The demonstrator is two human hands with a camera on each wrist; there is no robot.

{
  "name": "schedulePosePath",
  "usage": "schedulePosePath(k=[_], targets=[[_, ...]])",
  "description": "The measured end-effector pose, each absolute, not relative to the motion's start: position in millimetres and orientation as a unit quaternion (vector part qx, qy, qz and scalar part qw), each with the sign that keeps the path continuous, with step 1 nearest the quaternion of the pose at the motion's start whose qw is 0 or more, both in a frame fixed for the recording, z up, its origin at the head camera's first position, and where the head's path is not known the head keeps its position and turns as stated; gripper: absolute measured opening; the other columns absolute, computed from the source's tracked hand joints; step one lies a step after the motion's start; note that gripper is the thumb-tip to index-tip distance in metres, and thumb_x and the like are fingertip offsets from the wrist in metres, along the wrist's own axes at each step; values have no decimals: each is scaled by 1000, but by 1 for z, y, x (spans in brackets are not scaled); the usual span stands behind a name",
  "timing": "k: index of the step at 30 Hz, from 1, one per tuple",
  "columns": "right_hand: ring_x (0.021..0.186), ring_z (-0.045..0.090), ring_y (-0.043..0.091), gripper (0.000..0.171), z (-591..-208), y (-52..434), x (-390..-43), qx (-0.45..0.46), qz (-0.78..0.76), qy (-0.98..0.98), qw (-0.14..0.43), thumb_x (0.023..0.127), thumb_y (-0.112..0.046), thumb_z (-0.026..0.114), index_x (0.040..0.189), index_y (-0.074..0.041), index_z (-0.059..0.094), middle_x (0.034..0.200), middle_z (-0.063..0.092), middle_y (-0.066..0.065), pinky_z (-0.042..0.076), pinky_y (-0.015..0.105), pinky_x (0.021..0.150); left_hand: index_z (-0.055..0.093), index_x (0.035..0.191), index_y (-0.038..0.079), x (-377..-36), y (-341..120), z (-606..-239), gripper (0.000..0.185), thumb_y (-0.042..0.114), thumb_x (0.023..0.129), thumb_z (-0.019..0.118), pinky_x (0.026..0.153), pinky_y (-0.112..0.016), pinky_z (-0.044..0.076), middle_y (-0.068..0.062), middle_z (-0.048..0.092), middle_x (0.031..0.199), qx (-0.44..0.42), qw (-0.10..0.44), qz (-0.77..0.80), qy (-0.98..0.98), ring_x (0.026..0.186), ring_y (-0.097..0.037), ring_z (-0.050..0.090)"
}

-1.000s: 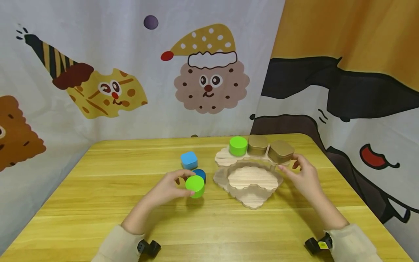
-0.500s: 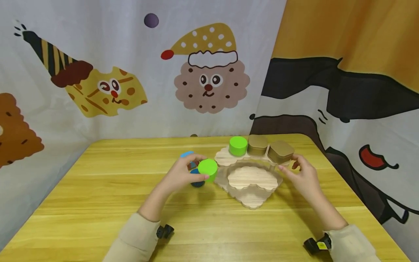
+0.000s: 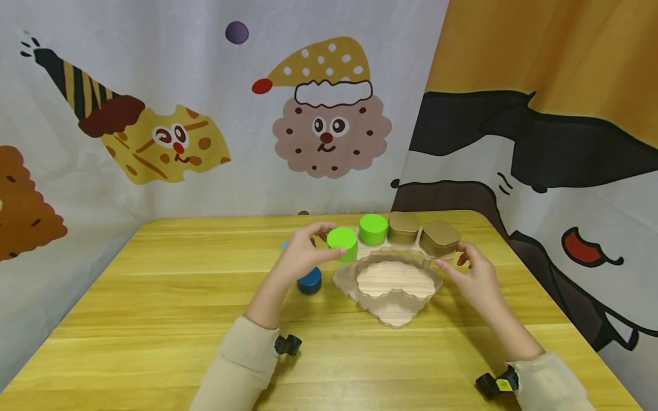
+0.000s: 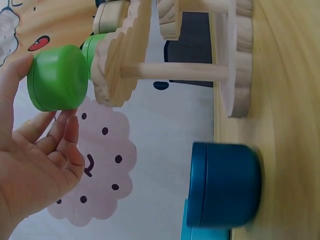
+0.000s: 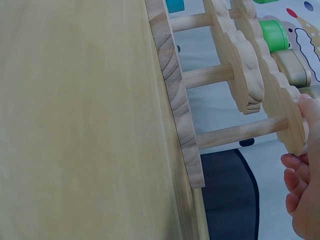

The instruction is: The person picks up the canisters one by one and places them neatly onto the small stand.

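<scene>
My left hand [image 3: 303,249] pinches a round green tin [image 3: 341,245] between thumb and fingers. It holds the tin in the air by the left end of the top tier of a wooden tiered stand [image 3: 396,279]. In the left wrist view the held green tin [image 4: 57,78] partly covers another green tin behind it. My right hand [image 3: 475,277] grips the right end of the top tier, with the thumb on its edge in the right wrist view. On that tier stand a second green tin [image 3: 373,229] and two gold tins [image 3: 404,227], side by side.
A dark blue tin [image 3: 309,281] stands on the wooden table [image 3: 169,319] left of the stand. Behind it a light blue tin [image 4: 206,233] is mostly hidden by my left hand in the head view. A printed curtain [image 3: 205,74] hangs behind the table.
My left hand has carried the green tin up and to the right, from beside the blue tins to the stand's top tier. My right hand has stayed at the tier's right end.
</scene>
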State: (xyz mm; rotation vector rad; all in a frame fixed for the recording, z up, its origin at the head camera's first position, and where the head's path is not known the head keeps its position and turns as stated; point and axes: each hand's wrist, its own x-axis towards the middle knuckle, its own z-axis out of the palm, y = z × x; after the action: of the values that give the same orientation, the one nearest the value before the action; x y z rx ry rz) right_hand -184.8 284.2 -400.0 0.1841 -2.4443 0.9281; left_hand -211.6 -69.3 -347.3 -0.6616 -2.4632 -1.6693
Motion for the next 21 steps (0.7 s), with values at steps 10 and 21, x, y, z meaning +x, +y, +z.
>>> schedulePosePath(k=[10, 21], targets=[[66, 41, 20, 44, -401, 283, -186, 58, 345, -901, 258, 82, -25, 78, 113, -1, 58, 85, 53, 13, 32, 32, 54, 66, 117, 17, -223, -60, -348, 43, 28, 78, 81, 70, -36, 46, 1, 63, 98, -216, 41, -552, -805, 96, -24, 53], [70, 43, 22, 43, -400, 284, -185, 66, 342, -902, 256, 82, -22, 77, 113, 0, 57, 85, 53, 13, 33, 29, 57, 65, 120, 13, -230, -52, -353, 49, 30, 78, 81, 74, -36, 47, 3, 62, 103, -207, 28, -544, -813, 101, -28, 53]])
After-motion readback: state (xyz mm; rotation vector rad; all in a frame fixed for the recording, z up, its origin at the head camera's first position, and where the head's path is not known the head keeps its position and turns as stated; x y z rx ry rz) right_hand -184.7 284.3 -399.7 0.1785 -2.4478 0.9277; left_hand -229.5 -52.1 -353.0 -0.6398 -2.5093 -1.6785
